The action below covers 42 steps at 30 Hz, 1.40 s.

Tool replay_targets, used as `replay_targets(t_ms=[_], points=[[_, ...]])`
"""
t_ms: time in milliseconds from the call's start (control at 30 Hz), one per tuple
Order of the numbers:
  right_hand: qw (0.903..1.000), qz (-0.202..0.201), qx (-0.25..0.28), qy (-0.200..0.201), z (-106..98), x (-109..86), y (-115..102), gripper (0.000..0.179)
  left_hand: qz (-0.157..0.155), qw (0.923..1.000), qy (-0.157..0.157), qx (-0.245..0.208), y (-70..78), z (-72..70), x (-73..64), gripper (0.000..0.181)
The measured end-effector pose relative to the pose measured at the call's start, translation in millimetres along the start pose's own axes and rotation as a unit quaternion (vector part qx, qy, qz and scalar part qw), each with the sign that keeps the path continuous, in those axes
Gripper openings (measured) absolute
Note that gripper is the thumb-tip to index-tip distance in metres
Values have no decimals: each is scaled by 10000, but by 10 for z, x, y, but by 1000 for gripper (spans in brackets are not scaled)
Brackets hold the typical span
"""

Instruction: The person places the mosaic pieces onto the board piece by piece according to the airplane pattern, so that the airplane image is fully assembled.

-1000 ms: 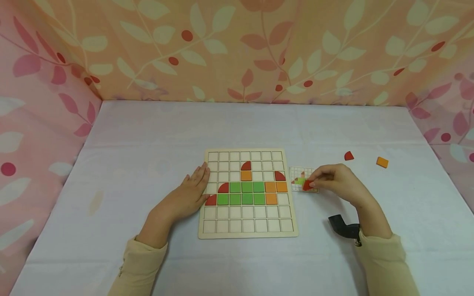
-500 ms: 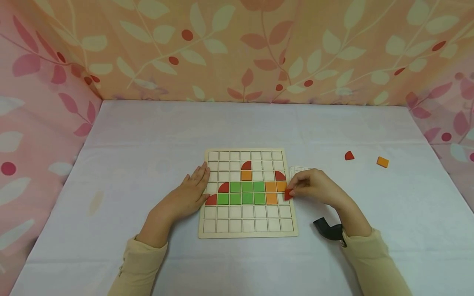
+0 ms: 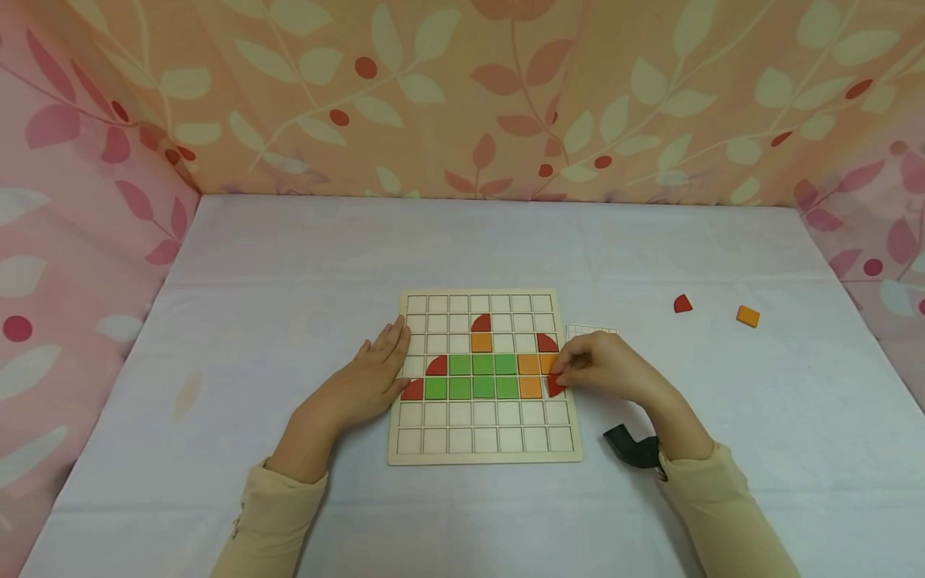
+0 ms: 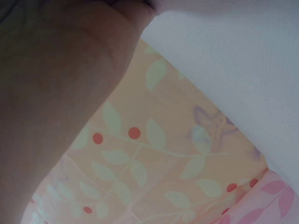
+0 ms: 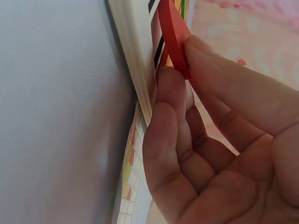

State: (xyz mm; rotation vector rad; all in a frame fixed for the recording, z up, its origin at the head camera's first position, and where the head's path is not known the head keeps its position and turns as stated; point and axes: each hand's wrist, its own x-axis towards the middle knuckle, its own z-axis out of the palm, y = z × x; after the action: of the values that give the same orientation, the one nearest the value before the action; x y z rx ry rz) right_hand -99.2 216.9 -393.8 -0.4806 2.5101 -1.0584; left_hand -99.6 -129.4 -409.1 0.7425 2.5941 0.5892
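A pale wooden grid board (image 3: 486, 441) lies on the white table, with green and orange square tiles and red quarter-round tiles set in its cells. My left hand (image 3: 364, 384) rests flat at the board's left edge, fingers straight and touching it; its wrist view shows only part of that hand. Between thumb and fingers, my right hand (image 3: 600, 369) pinches a red quarter-round tile (image 3: 555, 387) over the cell at the right end of the lower tile row. The right wrist view has this red tile (image 5: 175, 37) tilted against the board's surface.
A small printed grid card (image 3: 591, 329) lies right of the board, mostly covered by the right hand. Farther right are a loose red quarter-round tile (image 3: 682, 304) and an orange square tile (image 3: 747, 316). A black curved piece (image 3: 630, 447) sits at the right wrist. Patterned cloth walls surround the table.
My right hand has moved left from over the card to the board's right edge, carrying the red tile onto the end cell. The left hand has stayed in place.
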Motion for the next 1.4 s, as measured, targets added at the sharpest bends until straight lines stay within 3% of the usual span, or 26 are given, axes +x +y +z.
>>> replay_targets(t_ms=[400,900,1400], points=[[9991,273,249,196,48,1,-10,8,-31,10000,-9,-3,-10,12,16,67],[9978,513,165,380,60,-1,-14,12,-70,10000,-42,-33,-5,12,16,68],[9984,440,123,330,72,-13,-2,12,-75,10000,-48,-28,-21,30,23,68]])
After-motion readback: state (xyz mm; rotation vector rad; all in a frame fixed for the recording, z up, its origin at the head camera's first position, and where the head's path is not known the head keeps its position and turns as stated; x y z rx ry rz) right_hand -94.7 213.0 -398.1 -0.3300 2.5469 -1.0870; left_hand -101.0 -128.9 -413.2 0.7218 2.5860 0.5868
